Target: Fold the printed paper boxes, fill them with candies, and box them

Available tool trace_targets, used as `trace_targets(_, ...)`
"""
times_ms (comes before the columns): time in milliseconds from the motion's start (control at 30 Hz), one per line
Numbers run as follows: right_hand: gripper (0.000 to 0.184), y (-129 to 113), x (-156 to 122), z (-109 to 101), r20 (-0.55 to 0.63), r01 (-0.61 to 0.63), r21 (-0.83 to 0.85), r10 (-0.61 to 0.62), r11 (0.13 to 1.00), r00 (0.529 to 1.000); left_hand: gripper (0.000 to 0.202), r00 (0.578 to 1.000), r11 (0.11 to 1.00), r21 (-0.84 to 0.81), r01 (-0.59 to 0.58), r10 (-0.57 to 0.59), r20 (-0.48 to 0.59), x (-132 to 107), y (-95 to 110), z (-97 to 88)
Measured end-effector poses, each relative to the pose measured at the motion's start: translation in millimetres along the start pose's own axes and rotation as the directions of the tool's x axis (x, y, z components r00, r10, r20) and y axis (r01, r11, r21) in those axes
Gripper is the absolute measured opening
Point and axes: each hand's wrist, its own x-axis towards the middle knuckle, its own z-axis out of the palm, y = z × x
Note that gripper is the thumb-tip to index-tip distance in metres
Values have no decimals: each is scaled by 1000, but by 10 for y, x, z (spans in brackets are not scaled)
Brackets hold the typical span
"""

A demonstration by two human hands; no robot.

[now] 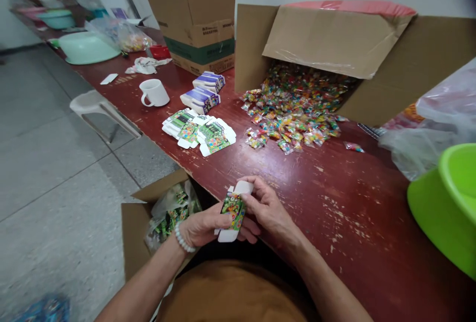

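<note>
A small green printed carton (233, 209) with white end flaps is held between both hands, just over the table's front edge. My left hand (208, 223), with a pale bead bracelet at the wrist, grips its lower part, thumb on the printed face. My right hand (266, 208) pinches the upper end by a white flap, its thumb on the flap. Beyond the hands lie several flat green cartons (213, 136), overlapping in a pile. Farther right, small wrapped candies (290, 123) spill from a large cardboard box (320, 39) lying on its side.
Purple cartons (201, 98) and a white mug (154, 93) stand behind the flat pile. A tall cardboard box (201, 29) is at the back. On the right are a green basin (427, 208) and clear plastic (409, 148). An open box (136, 232) with green packets sits below left.
</note>
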Motion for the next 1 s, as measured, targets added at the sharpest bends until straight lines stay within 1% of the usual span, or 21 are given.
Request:
trace_targets(33,24,-37,-36,9,53,-27,20,26,999,998,56,999,1000,-24,-4,4,33,17,-11,2)
trace_targets(67,28,-69,-70,12,97,-60,49,55,997,994,55,999,1000,-27,-11,12,40,39,-20,0)
trace_targets(133,43,-112,-130,8,160,-114,111,95,987,982,52,999,999,7,-37,37,2,81,-37,-2)
trace_targets(233,69,-125,-193,-8,190,-148,177,114,973,975,52,994,992,90,-86,91,-52,118,-47,37)
trace_targets(300,75,-108,-218,-16,182,-157,200,121,967,976,52,991,987,118,-111,119,-60,120,-30,93)
trace_targets(367,73,-79,-230,-21,150,-138,215,107,967,983,52,989,984,122,-126,134,-58,110,1,159)
trace_targets(467,65,-29,-232,-33,88,-79,246,59,966,994,53,990,989,90,-119,125,-62,83,45,242)
trace_targets(600,61,-5,-240,-48,65,-77,275,62,958,996,52,993,994,29,-105,106,-60,62,43,269)
trace_targets(733,63,-58,-264,-39,59,-75,263,62,962,996,44,983,994,-24,-110,106,-150,91,-7,234)
trace_targets(833,60,-82,-266,-28,63,-73,253,59,965,996,41,972,993,9,-121,120,-200,131,-43,214)
trace_targets(933,43,-51,-237,-32,115,-128,264,100,956,988,37,951,986,89,-140,159,-265,180,-75,203)
trace_targets(1000,30,-21,-201,-46,77,-105,238,89,966,993,36,918,978,134,-162,199,-344,209,-78,208)
